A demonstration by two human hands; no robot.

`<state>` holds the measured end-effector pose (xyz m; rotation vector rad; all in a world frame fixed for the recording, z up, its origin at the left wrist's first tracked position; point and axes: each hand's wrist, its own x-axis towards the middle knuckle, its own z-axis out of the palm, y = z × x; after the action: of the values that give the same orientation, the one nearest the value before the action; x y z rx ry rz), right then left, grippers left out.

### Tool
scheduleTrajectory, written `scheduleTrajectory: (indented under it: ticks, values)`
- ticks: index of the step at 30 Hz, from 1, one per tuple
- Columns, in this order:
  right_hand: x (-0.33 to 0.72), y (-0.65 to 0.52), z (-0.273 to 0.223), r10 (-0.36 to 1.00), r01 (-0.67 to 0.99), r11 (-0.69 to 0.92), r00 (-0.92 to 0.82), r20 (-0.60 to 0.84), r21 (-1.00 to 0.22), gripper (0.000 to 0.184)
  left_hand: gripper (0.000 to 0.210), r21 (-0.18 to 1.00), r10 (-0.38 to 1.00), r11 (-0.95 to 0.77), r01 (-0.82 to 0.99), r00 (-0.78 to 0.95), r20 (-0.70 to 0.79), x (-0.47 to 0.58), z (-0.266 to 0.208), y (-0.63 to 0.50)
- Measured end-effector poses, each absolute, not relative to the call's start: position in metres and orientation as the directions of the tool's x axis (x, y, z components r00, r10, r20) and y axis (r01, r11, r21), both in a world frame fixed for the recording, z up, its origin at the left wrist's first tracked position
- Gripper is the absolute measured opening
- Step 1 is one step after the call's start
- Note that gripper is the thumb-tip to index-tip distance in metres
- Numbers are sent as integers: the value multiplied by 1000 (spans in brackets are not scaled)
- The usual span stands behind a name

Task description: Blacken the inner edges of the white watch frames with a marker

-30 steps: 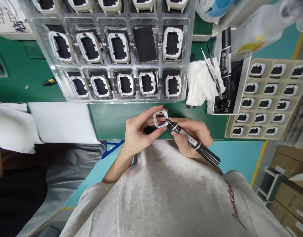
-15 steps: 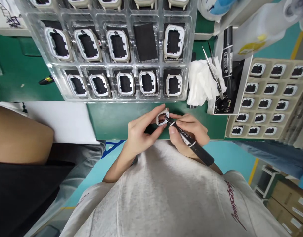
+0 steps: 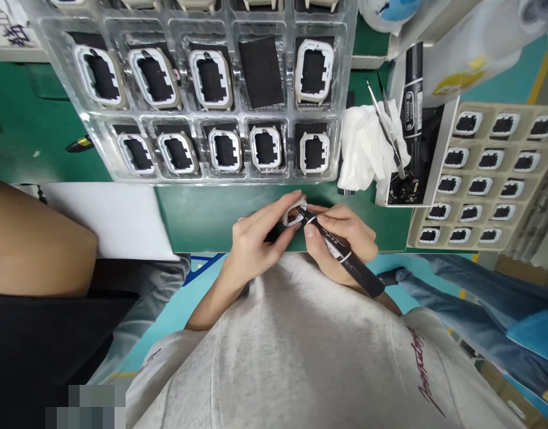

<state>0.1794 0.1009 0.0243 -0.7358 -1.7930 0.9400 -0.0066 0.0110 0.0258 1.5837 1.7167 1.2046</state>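
Low over the green table's front edge, my left hand (image 3: 261,238) is closed on a small white frame that looks like a watch case (image 3: 295,213). My right hand (image 3: 345,237) grips a black marker pen (image 3: 349,262) as one writes. Its tip reaches into the opening of the case, against the inner side; the exact contact point is too small to make out. My right fingertips also rest near the far edge of the case. Beyond my hands, a clear plastic tray (image 3: 267,180) holds similar white cases on black pads. One pocket shows only its black pad (image 3: 262,72).
Right of the tray lie a crumpled white cloth (image 3: 365,149), tweezers (image 3: 386,128) and a box (image 3: 442,155) holding another marker (image 3: 413,95). A beige tray (image 3: 412,238) of cases stands at far right. At left, a person's arm (image 3: 41,238) rests near white paper (image 3: 104,220).
The case has tilted slightly in my left hand, and the marker has shifted slightly with its tip still inside. Behind at the right, a person in jeans has moved further into view.
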Motion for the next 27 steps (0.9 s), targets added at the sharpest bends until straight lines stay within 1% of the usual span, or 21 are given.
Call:
scheduleTrajectory:
  ticks: [2,5,8,13,18,21,27]
  values:
    - [180,101,25,806,75,526,-364,467,-847,38,52,850,961,-74,522,-192,201,-7,25,11]
    - [178,100,25,801,95,551,-340,493,-829,31,51,841,957,-84,534,-193,218,-7,25,10]
    - [176,100,26,800,119,556,-347,490,-823,26,51,848,958,-77,525,-198,209,-7,24,10]
    - [176,100,27,801,105,551,-345,489,-828,22,47,864,960,-66,500,-203,191,-6,24,10]
    - [178,101,28,799,110,554,-351,489,-825,24,51,859,955,-103,502,-192,226,-6,25,12]
    - [178,100,26,796,128,553,-372,477,-823,27,47,854,957,-86,513,-197,214,-6,24,12]
    - [172,95,14,816,153,563,-259,517,-812,13,46,863,960,-95,496,-185,212,-6,25,12]
